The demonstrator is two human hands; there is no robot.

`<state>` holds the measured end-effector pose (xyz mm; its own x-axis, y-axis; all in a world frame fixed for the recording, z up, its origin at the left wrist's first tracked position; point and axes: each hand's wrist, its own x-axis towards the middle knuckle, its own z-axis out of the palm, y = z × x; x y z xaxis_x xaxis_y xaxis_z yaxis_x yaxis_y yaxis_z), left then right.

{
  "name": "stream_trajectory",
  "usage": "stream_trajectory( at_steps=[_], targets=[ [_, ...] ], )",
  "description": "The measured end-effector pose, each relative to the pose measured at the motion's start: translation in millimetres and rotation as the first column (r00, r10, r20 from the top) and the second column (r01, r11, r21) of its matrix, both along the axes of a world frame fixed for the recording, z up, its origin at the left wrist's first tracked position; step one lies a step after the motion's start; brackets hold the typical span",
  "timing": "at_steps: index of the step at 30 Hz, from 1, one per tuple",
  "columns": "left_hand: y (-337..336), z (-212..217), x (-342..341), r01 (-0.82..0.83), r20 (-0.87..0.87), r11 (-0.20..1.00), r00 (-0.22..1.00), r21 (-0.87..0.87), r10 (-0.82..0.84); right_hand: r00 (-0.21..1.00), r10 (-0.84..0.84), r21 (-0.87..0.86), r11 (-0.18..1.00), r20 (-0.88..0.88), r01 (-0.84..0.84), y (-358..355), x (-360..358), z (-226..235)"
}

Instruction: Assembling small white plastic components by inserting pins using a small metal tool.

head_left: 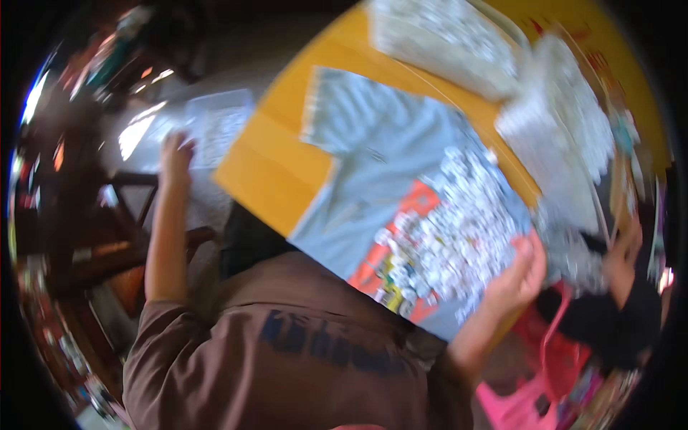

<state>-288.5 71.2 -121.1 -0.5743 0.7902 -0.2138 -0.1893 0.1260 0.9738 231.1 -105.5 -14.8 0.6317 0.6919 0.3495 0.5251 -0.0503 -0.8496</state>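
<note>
A light blue T-shirt (373, 161) with an orange patch lies spread on the yellow table. Heaped on its right half are many small white pieces (466, 229), too blurred to name, with a few yellow-green bits at the near edge. My right hand (519, 272) rests at the right side of this heap, fingers loosely bent and thumb apart; nothing shows in its grasp. Off the table to the left, my left hand (177, 149) reaches out beside a pale plastic tub (222, 107). Motion smears its fingers, and something whitish shows near their tips.
Two large whitish containers (448, 61) (552, 136) full of white pieces stand at the table's far right. The yellow table (265, 172) ends at my lap. Another person's hand (627, 247) is at the right, near clear plastic bags (570, 247). A pink chair (527, 398) stands lower right.
</note>
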Motion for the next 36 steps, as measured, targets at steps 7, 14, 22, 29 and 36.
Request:
stream_trajectory(
  at_steps=[7, 14, 22, 29, 36],
  targets=[
    [13, 41, 35, 0.113, -0.133, 0.984, 0.987, 0.138, -0.094, 0.973, 0.131, 0.19, 0.977, -0.191, -0.094, 14, 5, 2],
    [-12, 127, 231, 0.688, -0.539, 0.69, 0.677, 0.223, -0.501, 0.982, 0.144, 0.268, 0.957, -0.119, -0.108, 4, 8, 8],
    [-41, 121, 349, 0.941, -0.887, 0.061, -0.291, -0.334, -0.36, 0.972, 0.203, 0.269, 0.949, -0.12, -0.165, -1, 12, 13],
    [-63, 122, 351, 0.914, -0.855, -0.087, -0.403, -0.397, -0.327, 0.971, 0.221, 0.277, 0.942, -0.093, -0.188, 1, 18, 11],
    [-91, 115, 372, 0.843, -0.859, -0.358, -0.483, -0.403, -0.171, 0.966, 0.25, 0.245, 0.943, -0.067, -0.227, 1, 20, 13]
  ],
)
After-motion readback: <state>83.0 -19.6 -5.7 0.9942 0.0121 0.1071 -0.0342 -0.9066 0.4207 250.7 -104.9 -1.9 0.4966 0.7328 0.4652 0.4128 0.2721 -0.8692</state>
